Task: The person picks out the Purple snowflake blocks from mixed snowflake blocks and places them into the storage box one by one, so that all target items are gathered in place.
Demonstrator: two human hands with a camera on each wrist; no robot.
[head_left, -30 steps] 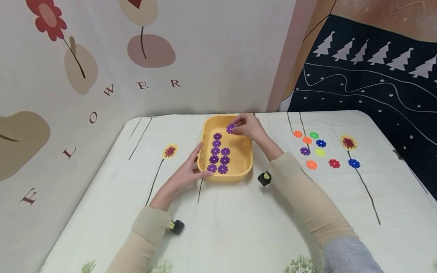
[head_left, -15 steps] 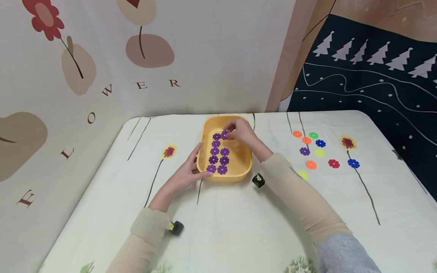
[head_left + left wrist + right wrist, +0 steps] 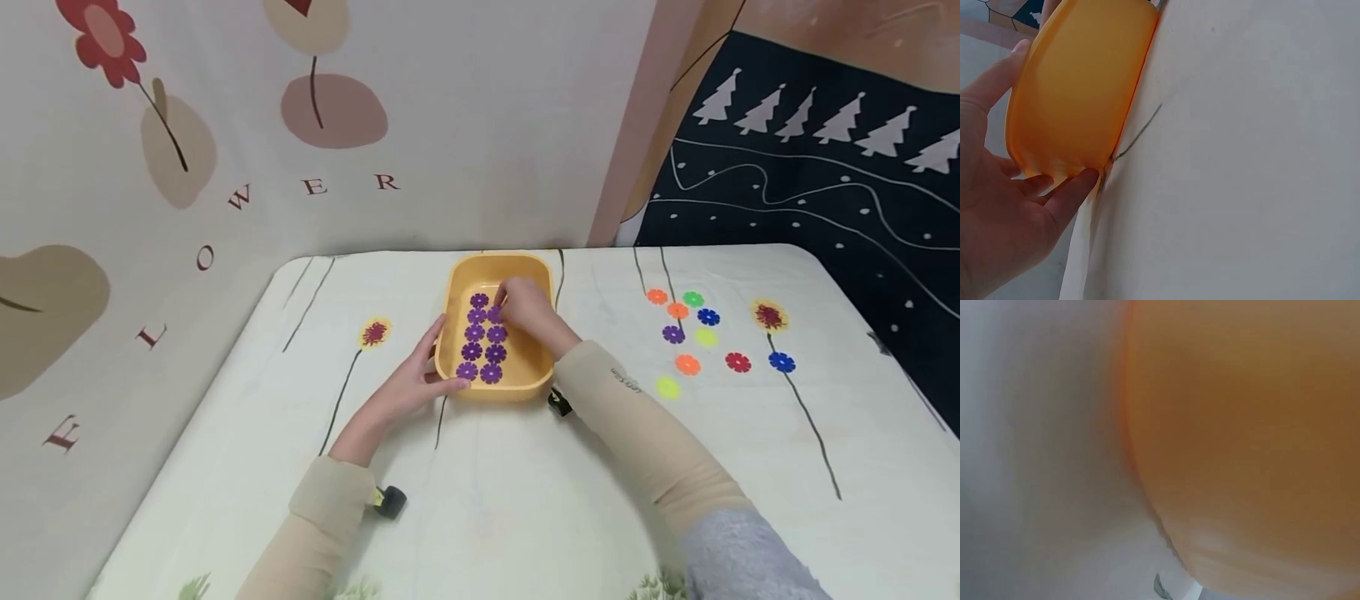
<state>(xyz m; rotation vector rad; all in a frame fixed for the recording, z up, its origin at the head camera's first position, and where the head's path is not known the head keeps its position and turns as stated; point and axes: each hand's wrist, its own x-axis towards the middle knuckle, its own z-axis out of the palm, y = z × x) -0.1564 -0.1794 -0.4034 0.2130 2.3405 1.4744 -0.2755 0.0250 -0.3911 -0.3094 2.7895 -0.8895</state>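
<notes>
A yellow plastic tray (image 3: 527, 379) stands on the table, with purple flower-shaped discs (image 3: 496, 334) laid inside in two columns. My left hand (image 3: 408, 379) grips its near left corner, one digit over the front rim and the others along the left side. In the left wrist view, the fingers (image 3: 1075, 197) curl against the tray's outer wall (image 3: 1085, 81). My right hand (image 3: 529, 308) reaches into the tray and pinches a purple disc (image 3: 494, 315) in the right column, just beyond the rest of that column. Fingertips partly hide this disc. The tray's wall (image 3: 1247, 437) fills much of the right wrist view.
Loose flower discs in several colours lie on the table to the right, among them a red one (image 3: 738, 362), a green one (image 3: 693, 298) and a purple one (image 3: 672, 334). Behind the table hangs a printed backdrop (image 3: 480, 125).
My right hand has moved left and then toward me inside the tray, bringing the purple disc from the far end down to the right column. The left hand keeps its grip.
</notes>
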